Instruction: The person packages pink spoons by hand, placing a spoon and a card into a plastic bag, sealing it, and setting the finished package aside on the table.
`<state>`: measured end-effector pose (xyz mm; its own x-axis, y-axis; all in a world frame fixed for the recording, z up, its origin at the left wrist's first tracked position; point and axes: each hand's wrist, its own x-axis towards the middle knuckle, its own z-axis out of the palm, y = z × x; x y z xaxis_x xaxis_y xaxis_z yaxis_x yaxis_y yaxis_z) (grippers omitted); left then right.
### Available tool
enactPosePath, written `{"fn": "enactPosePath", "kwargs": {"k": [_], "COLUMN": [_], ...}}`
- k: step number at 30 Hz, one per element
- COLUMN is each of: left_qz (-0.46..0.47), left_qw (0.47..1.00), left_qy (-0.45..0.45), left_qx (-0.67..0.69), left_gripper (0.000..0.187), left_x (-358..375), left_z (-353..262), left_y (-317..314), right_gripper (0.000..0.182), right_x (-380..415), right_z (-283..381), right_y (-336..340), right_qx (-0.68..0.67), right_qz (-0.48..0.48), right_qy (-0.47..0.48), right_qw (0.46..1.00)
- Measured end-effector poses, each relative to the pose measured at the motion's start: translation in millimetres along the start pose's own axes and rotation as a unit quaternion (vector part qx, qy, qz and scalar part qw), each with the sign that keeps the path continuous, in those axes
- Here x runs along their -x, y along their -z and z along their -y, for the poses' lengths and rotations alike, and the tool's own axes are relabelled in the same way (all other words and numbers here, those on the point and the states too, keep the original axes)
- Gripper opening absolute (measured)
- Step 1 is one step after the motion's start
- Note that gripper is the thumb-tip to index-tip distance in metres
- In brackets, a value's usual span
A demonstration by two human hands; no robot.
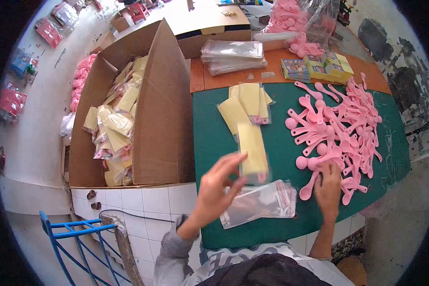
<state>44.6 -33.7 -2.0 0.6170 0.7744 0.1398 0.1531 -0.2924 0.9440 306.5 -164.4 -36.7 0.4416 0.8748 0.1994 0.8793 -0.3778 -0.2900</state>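
My left hand [220, 185] is over the front left of the green table, fingers apart, beside a yellow card in a clear bag [253, 150]; the card is blurred and its link to the hand is unclear. Below it lies a stack of clear empty bags [257, 205]. More bagged yellow cards [234, 113] lie further back. My right hand [328, 183] reaches down at the near edge of a pile of pink spoons [350, 124]; its fingertips are bent among the spoons, and what they grip cannot be made out.
A tall cardboard box [159, 109] with many bagged cards stands left of the green table [271, 167]. Behind, an orange surface [198, 78] bears clear bags [233, 55], printed card stacks [295, 70] and bagged pink items [286, 16]. A blue metal frame [78, 232] stands front left.
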Motion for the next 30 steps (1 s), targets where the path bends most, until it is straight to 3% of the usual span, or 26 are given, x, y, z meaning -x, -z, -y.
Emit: {"fn": "enactPosePath", "kwargs": {"k": [3, 6, 7, 8, 10, 12, 15, 19, 22, 23, 27, 30], "left_qz": [-0.099, -0.127, -0.036, 0.03, 0.125, 0.12, 0.105, 0.124, 0.137, 0.142, 0.07, 0.024], "left_qw": [0.986, 0.927, 0.973, 0.982, 0.966, 0.964, 0.983, 0.99, 0.986, 0.985, 0.991, 0.992], "left_qy": [-0.042, -0.106, -0.077, -0.052, -0.041, -0.036, -0.035, 0.007, 0.038, 0.032, -0.094, -0.117], "left_qx": [-0.125, -0.337, -0.214, -0.179, -0.224, -0.233, -0.149, -0.068, -0.086, -0.095, -0.063, -0.047], "left_gripper": [0.048, 0.041, 0.034, 0.033, 0.034, 0.031, 0.025, 0.019, 0.014, 0.013, 0.01, 0.013], "left_x": [-47.7, -54.3, -45.5, -32.2, -5.3, 1.1, -4.7, -5.5, -2.8, -2.2, -0.4, -1.7], "left_z": [21.9, 41.1, 36.8, 44.8, 50.5, 51.4, 60.8, 61.4, 58.0, 57.5, 58.2, 48.2], "left_y": [-3.0, -24.2, -32.0, -46.0, -66.1, -73.4, -67.5, -63.5, -61.2, -59.4, -60.6, -53.9], "right_gripper": [0.032, 0.025, 0.026, 0.026, 0.025, 0.024, 0.035, 0.034, 0.033, 0.032, 0.026, 0.022], "right_x": [1.3, 5.8, 6.5, 9.0, 9.2, 5.5, -1.6, -1.3, 6.9, 7.9, 12.9, 12.7], "right_z": [-24.3, -44.8, -47.6, -49.2, -49.4, -42.4, -10.6, 8.9, 30.6, 35.4, 43.3, 43.4], "right_y": [10.9, -5.0, -5.7, -6.0, -6.6, -4.3, 9.7, 10.2, 6.3, 5.3, -6.8, -4.6], "right_qx": [0.092, 0.119, 0.111, 0.104, 0.066, 0.007, -0.081, -0.2, -0.459, -0.478, -0.461, -0.271], "right_qz": [0.047, 0.008, 0.007, 0.009, -0.002, -0.025, -0.096, -0.076, -0.078, -0.084, -0.076, -0.042], "right_qy": [-0.009, 0.014, 0.004, -0.008, -0.036, -0.068, -0.026, 0.008, -0.065, -0.049, -0.058, -0.029], "right_qw": [0.995, 0.993, 0.994, 0.995, 0.997, 0.997, 0.992, 0.977, 0.882, 0.873, 0.882, 0.961]}}
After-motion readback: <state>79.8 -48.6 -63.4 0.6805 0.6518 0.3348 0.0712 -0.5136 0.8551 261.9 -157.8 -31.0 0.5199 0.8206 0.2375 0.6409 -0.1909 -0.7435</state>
